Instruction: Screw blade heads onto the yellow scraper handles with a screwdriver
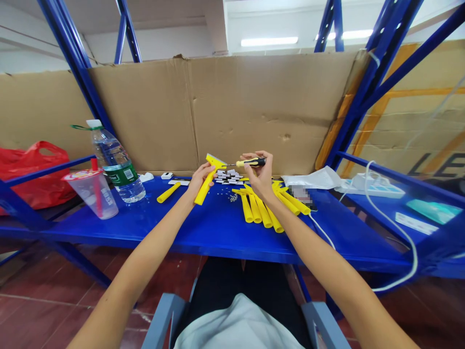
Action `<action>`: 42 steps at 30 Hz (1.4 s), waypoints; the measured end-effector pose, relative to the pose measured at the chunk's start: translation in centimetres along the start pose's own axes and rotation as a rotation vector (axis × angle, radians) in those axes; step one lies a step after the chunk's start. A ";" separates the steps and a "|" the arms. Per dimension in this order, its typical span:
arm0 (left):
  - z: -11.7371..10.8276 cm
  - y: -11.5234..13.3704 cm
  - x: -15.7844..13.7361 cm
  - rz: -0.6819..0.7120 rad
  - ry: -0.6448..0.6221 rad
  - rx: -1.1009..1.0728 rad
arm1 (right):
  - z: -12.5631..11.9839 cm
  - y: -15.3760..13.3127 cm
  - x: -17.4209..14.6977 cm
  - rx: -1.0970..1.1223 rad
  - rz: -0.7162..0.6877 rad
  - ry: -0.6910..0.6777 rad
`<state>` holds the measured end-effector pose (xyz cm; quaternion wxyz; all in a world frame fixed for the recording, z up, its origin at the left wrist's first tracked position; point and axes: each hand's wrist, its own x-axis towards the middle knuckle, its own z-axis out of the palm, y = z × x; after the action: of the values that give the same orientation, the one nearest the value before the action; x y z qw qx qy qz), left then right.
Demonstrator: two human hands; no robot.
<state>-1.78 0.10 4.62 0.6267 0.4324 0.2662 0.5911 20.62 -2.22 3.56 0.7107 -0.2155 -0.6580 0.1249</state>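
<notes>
My left hand is closed around a yellow scraper, its wide head up and its handle slanting down toward me. A thin light strip runs along the top edge of the head. In my right hand is a screwdriver with a black and yellow handle, held level. Its tip meets the scraper head or comes very near it; I cannot tell which. Below my hands lie small screws in a loose pile. Several yellow scraper handles lie in a row beneath my right wrist.
On the blue table, a single yellow handle lies left of stacked black-and-white pieces. A water bottle and plastic cup stand at left. A white cable hangs at right. Cardboard walls the back.
</notes>
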 end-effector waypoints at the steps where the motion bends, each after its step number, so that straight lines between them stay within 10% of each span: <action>1: -0.1 -0.1 0.0 0.015 -0.002 0.004 | 0.1 -0.1 -0.1 -0.013 0.007 0.002; 42: -0.7 -0.6 0.6 0.048 0.001 0.020 | -0.4 1.1 0.5 0.069 0.155 0.001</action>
<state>-1.95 0.92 3.90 0.6079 0.4445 0.2620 0.6035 21.15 -1.08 3.49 0.7060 -0.2415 -0.6343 0.2021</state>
